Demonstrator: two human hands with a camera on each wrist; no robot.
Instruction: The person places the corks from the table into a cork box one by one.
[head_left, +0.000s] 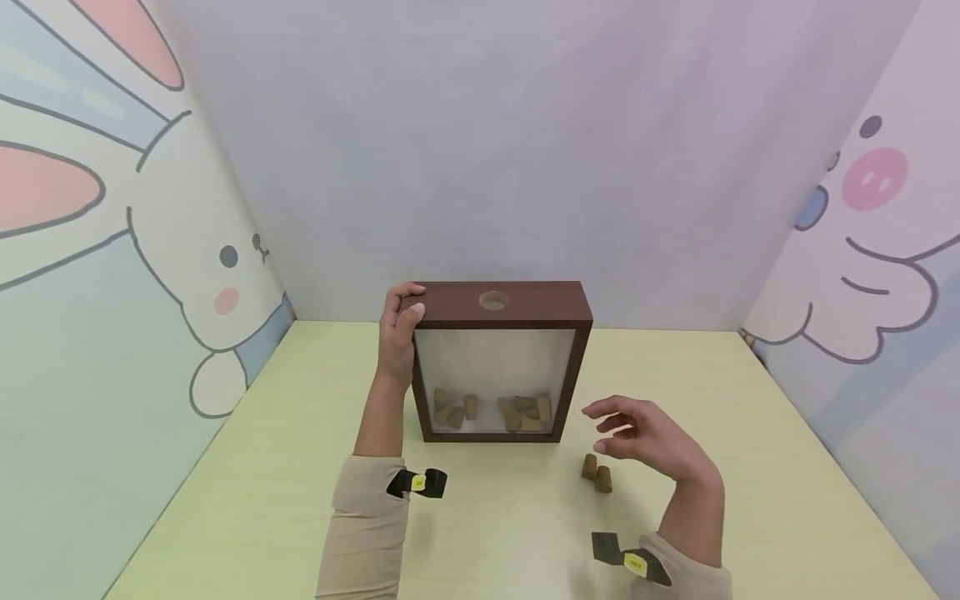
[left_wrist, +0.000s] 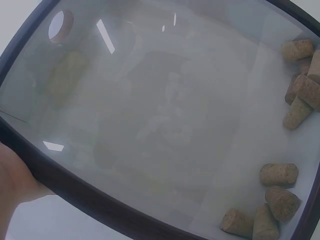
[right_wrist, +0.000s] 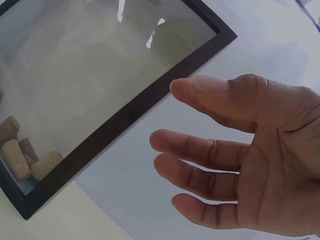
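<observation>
A dark brown shadow box (head_left: 525, 304) with a clear front stands upright on the table, a round hole (head_left: 493, 300) in its top. Several corks (left_wrist: 279, 175) lie in two groups along its bottom. My left hand (head_left: 400, 333) grips the box's upper left corner, thumb in front and fingers over the top. To the right of the box, my right hand (head_left: 645, 433) hovers with loosely bent, parted fingers and nothing between them. Below that hand two corks (head_left: 590, 467) stand close together on the table. In the right wrist view the fingers (right_wrist: 200, 175) are apart from the frame.
The pale yellow-green table (head_left: 300, 400) runs back to a plain light wall (head_left: 487, 150). Side panels with a cartoon rabbit (head_left: 187, 233) at left and a cartoon pig (head_left: 862, 250) at right flank it. Each sleeve carries a black wrist strap (head_left: 416, 482).
</observation>
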